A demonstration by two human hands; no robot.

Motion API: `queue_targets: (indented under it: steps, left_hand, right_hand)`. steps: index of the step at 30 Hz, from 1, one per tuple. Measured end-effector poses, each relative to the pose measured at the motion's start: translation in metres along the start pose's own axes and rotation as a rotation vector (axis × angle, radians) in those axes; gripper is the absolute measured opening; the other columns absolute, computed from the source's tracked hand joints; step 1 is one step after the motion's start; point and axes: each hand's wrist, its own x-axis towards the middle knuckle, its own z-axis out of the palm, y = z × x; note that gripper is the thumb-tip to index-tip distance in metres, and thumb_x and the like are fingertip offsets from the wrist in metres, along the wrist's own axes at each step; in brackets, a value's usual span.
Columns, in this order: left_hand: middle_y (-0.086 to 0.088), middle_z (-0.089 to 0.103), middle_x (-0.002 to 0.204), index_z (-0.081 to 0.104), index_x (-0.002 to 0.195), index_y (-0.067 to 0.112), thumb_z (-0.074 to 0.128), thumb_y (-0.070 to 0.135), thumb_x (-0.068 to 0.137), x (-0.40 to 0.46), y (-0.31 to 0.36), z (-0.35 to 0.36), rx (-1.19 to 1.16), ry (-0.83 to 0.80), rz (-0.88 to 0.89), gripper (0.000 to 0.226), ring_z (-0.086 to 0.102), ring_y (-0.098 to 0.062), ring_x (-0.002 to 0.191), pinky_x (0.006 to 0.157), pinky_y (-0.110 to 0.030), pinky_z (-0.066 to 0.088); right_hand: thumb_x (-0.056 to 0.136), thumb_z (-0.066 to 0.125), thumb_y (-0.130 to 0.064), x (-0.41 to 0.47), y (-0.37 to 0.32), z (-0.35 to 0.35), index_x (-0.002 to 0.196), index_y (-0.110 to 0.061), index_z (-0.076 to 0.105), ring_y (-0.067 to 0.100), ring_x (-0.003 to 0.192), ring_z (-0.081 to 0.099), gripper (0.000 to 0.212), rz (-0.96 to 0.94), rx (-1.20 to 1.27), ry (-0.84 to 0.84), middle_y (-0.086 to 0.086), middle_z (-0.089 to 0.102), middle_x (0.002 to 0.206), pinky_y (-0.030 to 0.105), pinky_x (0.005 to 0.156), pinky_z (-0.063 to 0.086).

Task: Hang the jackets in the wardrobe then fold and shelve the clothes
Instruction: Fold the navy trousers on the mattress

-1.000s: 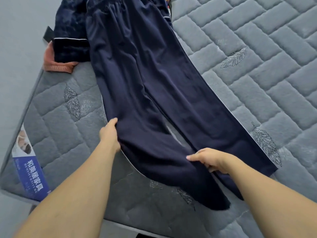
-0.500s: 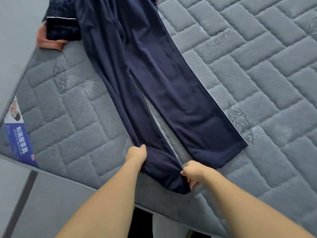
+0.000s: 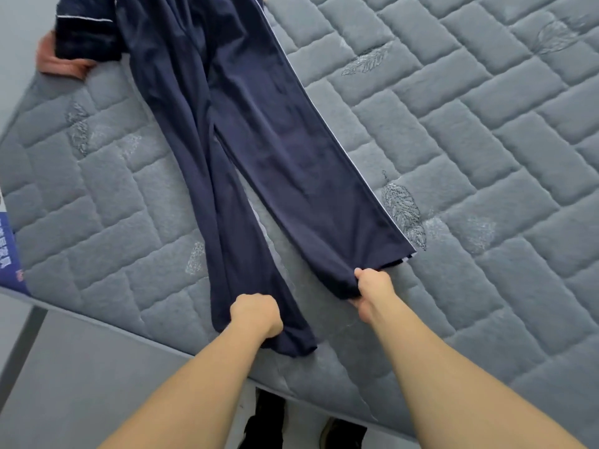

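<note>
Navy trousers lie flat on the quilted mattress, legs reaching its near edge. The left hand grips the left leg's hem and the right hand pinches the right leg's hem, probably to pull both straight for folding. The waistband is cut off beyond the mattress's far end; other clothes there are indistinct.

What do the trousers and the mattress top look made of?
Trousers: thin, soft navy fabric, probably a knit or satin-like weave; drapes limply, faint sheen, white side piping. Mattress: grey plush textile, quilted in brick pattern with stitched leaves.
</note>
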Motion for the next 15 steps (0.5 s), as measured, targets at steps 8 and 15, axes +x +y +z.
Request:
queue_targets:
  steps: [8,15]
  left_hand:
    - [-0.020,0.072,0.098,0.064,0.105,-0.007,0.050,0.019,0.099,-0.050,0.139,-0.029,-0.483,-0.582,0.388,0.030,0.068,-0.037,0.098,0.085,-0.042,0.056]
    - [-0.018,0.069,0.105,0.066,0.105,-0.001,0.052,0.013,0.093,-0.110,0.316,-0.040,-0.480,-0.332,0.581,0.023,0.066,-0.033,0.100,0.084,-0.039,0.051]
  right_hand:
    - [0.088,0.043,0.000,-0.002,-0.062,-0.171,0.142,-0.012,0.045,0.032,0.124,0.051,0.055,-0.223,-0.143,0.500,0.008,0.050,0.142,0.040,0.107,0.040]
    - [0.083,0.052,-0.010,-0.036,-0.128,-0.310,0.140,-0.011,0.042,0.040,0.125,0.047,0.057,-0.276,-0.587,0.917,0.016,0.042,0.141,0.044,0.104,0.036]
